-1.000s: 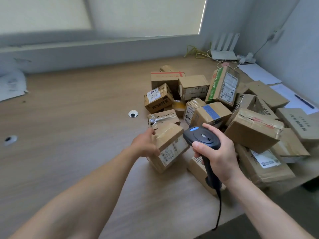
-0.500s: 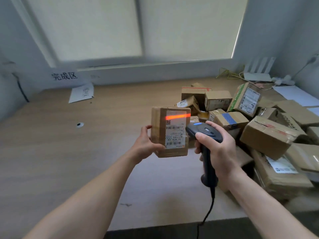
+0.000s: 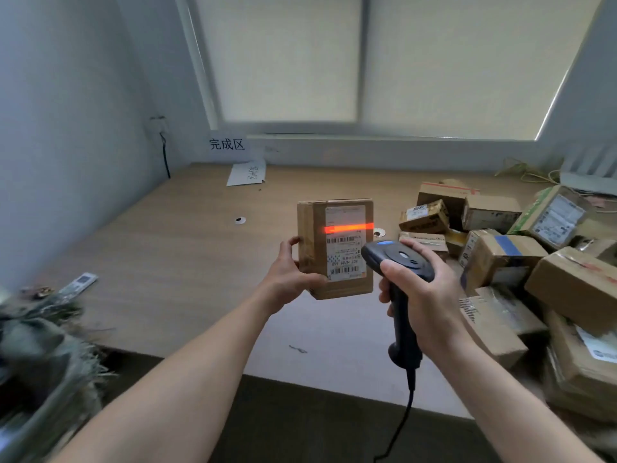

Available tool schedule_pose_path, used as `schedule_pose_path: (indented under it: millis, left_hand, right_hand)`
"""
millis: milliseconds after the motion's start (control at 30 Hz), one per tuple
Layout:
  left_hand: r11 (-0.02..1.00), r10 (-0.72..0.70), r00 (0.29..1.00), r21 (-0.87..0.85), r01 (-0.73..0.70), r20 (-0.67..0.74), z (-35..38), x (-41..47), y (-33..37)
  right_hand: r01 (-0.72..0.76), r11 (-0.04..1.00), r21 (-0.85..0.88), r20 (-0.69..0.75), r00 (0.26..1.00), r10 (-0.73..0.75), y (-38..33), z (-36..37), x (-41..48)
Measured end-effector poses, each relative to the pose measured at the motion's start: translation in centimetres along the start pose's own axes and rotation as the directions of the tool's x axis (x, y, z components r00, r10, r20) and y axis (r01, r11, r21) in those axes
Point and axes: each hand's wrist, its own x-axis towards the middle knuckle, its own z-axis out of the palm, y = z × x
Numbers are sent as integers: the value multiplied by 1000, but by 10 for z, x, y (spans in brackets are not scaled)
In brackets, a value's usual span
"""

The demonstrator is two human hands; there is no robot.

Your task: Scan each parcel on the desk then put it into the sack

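lifted clear of the pile since a second ago and turned label-out, parcel (image 3: 335, 248) now up in front of the scanner (image 3: 397, 262).

red scan line now lower on the label than half a second ago, just above the upper barcode but not across it; likely scan still in hand, sack step to follow. left hand (image 3: 290, 272) curled round the parcel's left edge and lower corner, thumb on the front, holding it upright above the surface (image 3: 173, 248). right hand (image 3: 424, 289) wrapped tight round the scanner handle, just right of the parcel, apart from it. other boxes (image 3: 500, 259) heaped to the right. blurred dark shape at lower left (image 3: 40, 355), possibly the sack; cannot tell.
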Motion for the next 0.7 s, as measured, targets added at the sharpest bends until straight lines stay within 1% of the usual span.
schedule_pose_path:
  millis: [133,267,500,700]
  left_hand:
    - [1000,5,998,-16,-6,-59,-31,-12,-8]
    - [1000,5,995,-29,-8,-99,-67,-23,-18]
    - [998,19,988,-56,-28,-155,-139,-44,-30]
    - [998,37,981,-45,-47,-190,-200,-62,-37]
  right_hand:
    - [10,1000,17,30,999,-11,-2,26,-9]
    - [-15,999,41,49,999,13,-4,59,-15]
    - [-23,998,59,110,994,16,-4,133,-29]
    - [-21,997,70,152,988,11,-6,196,-40]
